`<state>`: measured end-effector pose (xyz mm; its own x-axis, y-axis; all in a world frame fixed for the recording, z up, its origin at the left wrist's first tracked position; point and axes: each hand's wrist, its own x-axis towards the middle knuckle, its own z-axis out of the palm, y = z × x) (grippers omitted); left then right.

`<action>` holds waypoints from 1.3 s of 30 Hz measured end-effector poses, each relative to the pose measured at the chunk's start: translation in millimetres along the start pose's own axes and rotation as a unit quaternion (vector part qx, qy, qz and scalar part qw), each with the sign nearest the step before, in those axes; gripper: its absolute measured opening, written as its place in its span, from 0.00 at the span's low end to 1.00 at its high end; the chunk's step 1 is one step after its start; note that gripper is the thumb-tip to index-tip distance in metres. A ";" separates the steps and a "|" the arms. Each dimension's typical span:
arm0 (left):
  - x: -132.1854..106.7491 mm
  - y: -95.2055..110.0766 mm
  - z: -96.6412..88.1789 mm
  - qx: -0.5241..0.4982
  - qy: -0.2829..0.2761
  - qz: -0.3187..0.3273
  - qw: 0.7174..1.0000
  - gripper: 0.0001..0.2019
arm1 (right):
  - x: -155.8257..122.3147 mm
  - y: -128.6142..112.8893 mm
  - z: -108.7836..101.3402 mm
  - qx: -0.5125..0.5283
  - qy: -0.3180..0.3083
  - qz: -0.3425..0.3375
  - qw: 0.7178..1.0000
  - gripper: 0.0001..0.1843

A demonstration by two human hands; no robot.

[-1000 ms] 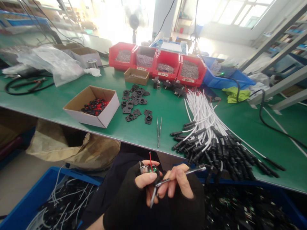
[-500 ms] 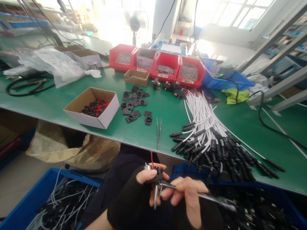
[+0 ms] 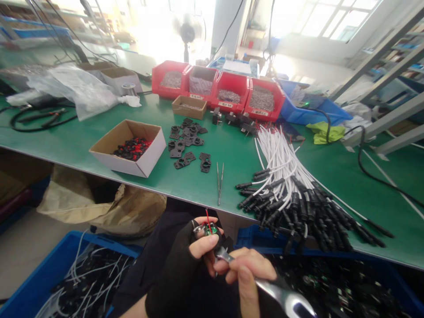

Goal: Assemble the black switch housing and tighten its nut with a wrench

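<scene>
My left hand (image 3: 202, 246), in a black fingerless glove, is closed around a small assembly (image 3: 210, 229). It shows a green circuit board, a round metal part and a thin red wire standing up; its underside is hidden by my fingers. My right hand (image 3: 249, 267) grips a shiny metal wrench (image 3: 280, 295). The wrench's far end meets the assembly's lower side, though the exact contact is hidden; its near end points toward the lower right. Both hands are in front of the table edge, above my lap. Tweezers (image 3: 219, 185) lie on the table just beyond them.
On the green table (image 3: 149, 106) are a box of red and black parts (image 3: 145, 165), black plates (image 3: 185, 137), red bins (image 3: 228, 99) and a bundle of white cables (image 3: 281, 163). Blue crates (image 3: 49, 282) stand below on the left and right.
The assembly has turned in my left hand, so its green board now shows. My right hand has shifted left, and the wrench's near end has swung down toward me.
</scene>
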<state>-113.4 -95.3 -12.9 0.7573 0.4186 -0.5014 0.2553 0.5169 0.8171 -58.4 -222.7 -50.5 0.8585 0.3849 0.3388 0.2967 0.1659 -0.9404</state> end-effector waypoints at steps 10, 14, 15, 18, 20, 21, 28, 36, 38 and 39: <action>-1.9 2.4 1.1 0.015 0.006 0.022 1.000 0.29 | 2.6 -15.5 12.3 0.011 0.032 -0.027 0.999 0.15; -0.3 1.0 2.4 0.024 0.053 0.040 0.997 0.29 | -6.6 10.7 13.1 -0.059 0.042 -0.154 0.985 0.13; -0.1 1.2 2.7 0.020 0.057 0.042 0.997 0.29 | -10.6 15.9 13.2 -0.068 0.045 -0.146 0.986 0.12; -0.9 4.7 3.6 0.011 0.055 0.041 0.998 0.27 | -18.6 18.6 13.4 -0.078 0.047 -0.093 0.991 0.10; -2.2 8.5 4.4 0.014 0.038 0.037 0.998 0.27 | -18.1 11.5 12.4 -0.076 0.038 -0.079 0.993 0.12; -3.0 10.4 4.9 0.018 0.024 0.033 0.999 0.27 | -16.6 6.8 11.5 -0.069 0.032 -0.073 0.994 0.13; -5.6 10.9 4.4 0.022 -0.002 0.020 1.000 0.31 | -8.3 -17.5 7.4 -0.002 0.020 -0.051 0.998 0.07; -1.7 4.3 -1.7 0.011 -0.022 0.017 1.000 0.33 | 1.4 -17.8 7.8 -0.009 -0.004 -0.081 0.997 0.12; -0.8 5.1 -3.2 0.018 -0.023 0.018 0.999 0.33 | 5.5 -8.7 13.1 -0.028 0.015 -0.132 0.991 0.13; -0.4 6.3 -3.8 0.031 -0.017 0.030 0.999 0.32 | 6.4 -3.7 17.4 -0.036 0.031 -0.158 0.986 0.14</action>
<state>-114.4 -89.4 -8.6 0.7920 0.4213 -0.4419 0.2451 0.4435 0.8621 -61.3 -205.0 -44.4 0.7411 0.2683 0.6155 0.5813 0.2025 -0.7881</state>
